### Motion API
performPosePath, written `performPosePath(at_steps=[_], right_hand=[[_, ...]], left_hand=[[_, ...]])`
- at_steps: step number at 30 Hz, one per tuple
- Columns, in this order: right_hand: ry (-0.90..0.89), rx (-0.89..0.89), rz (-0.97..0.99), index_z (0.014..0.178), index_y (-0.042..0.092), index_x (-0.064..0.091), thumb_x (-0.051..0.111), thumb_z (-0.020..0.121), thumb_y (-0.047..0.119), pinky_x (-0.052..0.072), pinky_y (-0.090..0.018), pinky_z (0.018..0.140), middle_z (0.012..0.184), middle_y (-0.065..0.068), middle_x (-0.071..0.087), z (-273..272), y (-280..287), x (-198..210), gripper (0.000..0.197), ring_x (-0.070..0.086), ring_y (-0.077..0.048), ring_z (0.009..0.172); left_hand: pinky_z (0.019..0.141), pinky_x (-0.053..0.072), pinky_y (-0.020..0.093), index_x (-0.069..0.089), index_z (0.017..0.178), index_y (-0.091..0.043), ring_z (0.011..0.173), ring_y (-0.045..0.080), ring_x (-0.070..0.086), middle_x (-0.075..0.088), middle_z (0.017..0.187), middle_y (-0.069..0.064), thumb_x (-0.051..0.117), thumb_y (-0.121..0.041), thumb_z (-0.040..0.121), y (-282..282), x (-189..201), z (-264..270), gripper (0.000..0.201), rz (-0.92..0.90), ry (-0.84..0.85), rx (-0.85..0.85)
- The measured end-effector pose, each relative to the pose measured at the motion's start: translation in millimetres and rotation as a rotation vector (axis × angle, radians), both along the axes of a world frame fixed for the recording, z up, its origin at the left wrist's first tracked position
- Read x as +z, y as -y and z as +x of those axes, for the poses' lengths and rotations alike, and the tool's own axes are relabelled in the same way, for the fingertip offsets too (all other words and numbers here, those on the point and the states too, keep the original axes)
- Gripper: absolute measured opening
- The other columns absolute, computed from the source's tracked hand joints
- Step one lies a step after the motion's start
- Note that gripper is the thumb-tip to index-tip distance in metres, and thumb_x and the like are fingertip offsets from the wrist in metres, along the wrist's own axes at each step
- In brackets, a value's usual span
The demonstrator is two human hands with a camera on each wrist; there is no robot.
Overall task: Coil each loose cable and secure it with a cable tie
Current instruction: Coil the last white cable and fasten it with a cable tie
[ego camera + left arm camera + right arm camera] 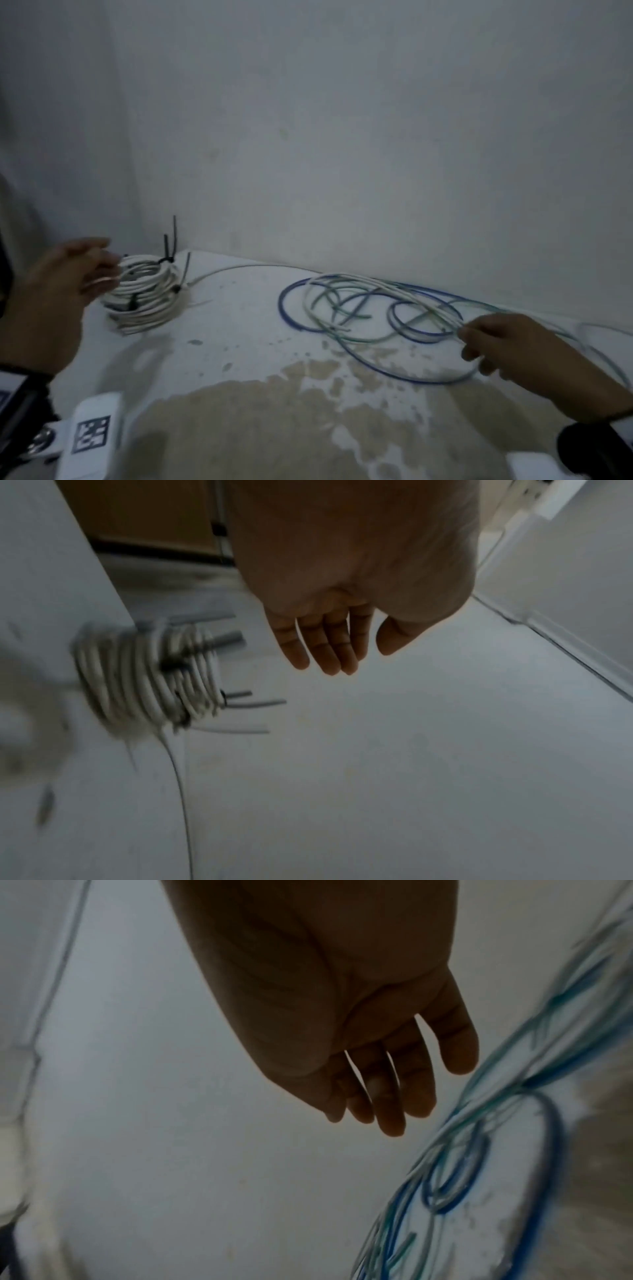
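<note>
Two cable groups on the white, stain-blotched surface (239,342) against the wall (342,120). Right: loose tangle of blue, green and white cables (370,315), uncoiled, sprawled flat. Left: stack of white coiled cables (144,294), bound with black cable ties (169,253), tie tails sticking up; one white end trails off toward the wall. Right hand (520,356) sits at the tangle's near-right edge, fingers relaxed and slightly spread, gripping nothing; contact with the strands unclear. Left hand (54,301) just beside the white stack, fingers straight and together, empty per wrist view. Frames blurred.
</note>
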State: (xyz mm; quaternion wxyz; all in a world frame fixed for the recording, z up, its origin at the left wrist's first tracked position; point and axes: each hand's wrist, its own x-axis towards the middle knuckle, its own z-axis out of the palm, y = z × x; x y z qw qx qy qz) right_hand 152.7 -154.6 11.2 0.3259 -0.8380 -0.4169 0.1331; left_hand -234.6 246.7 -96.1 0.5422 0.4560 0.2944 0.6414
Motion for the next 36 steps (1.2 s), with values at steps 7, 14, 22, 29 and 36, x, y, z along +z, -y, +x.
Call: performPosePath(at_steps=[7, 14, 22, 29, 36], right_hand=[[-0.500, -0.332, 0.262, 0.085, 0.005, 0.068, 0.056, 0.093, 0.017, 0.044, -0.031, 0.059, 0.083, -0.013, 0.069, 37.0, 63.5, -50.6, 0.019, 0.056, -0.025, 0.064], [-0.635, -0.373, 0.508, 0.080, -0.002, 0.063, 0.051, 0.095, 0.005, 0.041, -0.031, 0.049, 0.068, -0.016, 0.059, 46.3, 58.5, -87.2, 0.020, 0.049, -0.024, 0.053], [-0.686, -0.464, 0.589, 0.078, 0.001, 0.059, 0.048, 0.097, 0.014, 0.044, -0.032, 0.052, 0.061, -0.014, 0.054, 59.4, 55.1, -104.5, 0.024, 0.049, -0.024, 0.052], [-0.680, -0.455, 0.575, 0.081, -0.001, 0.057, 0.047, 0.096, 0.017, 0.047, -0.032, 0.052, 0.064, -0.013, 0.054, 63.4, 57.1, -110.7, 0.026, 0.049, -0.023, 0.055], [-0.673, -0.424, 0.577, 0.085, -0.002, 0.057, 0.046, 0.097, 0.017, 0.044, -0.030, 0.051, 0.065, -0.013, 0.052, 62.2, 55.8, -111.0, 0.025, 0.047, -0.022, 0.055]], left_hand=[[0.061, 0.047, 0.022, 0.063, 0.084, -0.011, 0.062, 0.012, 0.060, 0.064, 0.065, -0.001, 0.048, 0.001, 0.092, 223.5, 96.0, 178.2, 0.021, 0.090, -0.307, -0.319], [0.073, 0.047, 0.033, 0.064, 0.079, -0.011, 0.078, 0.020, 0.057, 0.061, 0.082, 0.008, 0.058, -0.011, 0.091, 272.9, 69.6, 286.9, 0.013, -0.023, -0.636, -0.493], [0.099, 0.035, 0.023, 0.057, 0.128, -0.013, 0.122, 0.019, 0.051, 0.055, 0.134, 0.004, 0.054, -0.019, 0.095, 291.6, 49.6, 387.3, 0.034, 0.559, -1.263, -0.469], [0.106, 0.037, 0.039, 0.053, 0.130, -0.032, 0.126, 0.023, 0.047, 0.053, 0.136, -0.001, 0.051, -0.022, 0.090, 286.1, 37.7, 429.1, 0.041, 0.835, -1.770, -0.362], [0.104, 0.037, 0.044, 0.058, 0.121, -0.035, 0.124, 0.025, 0.046, 0.054, 0.129, 0.000, 0.053, -0.033, 0.090, 284.8, 35.9, 432.0, 0.031, 0.873, -1.775, -0.369]])
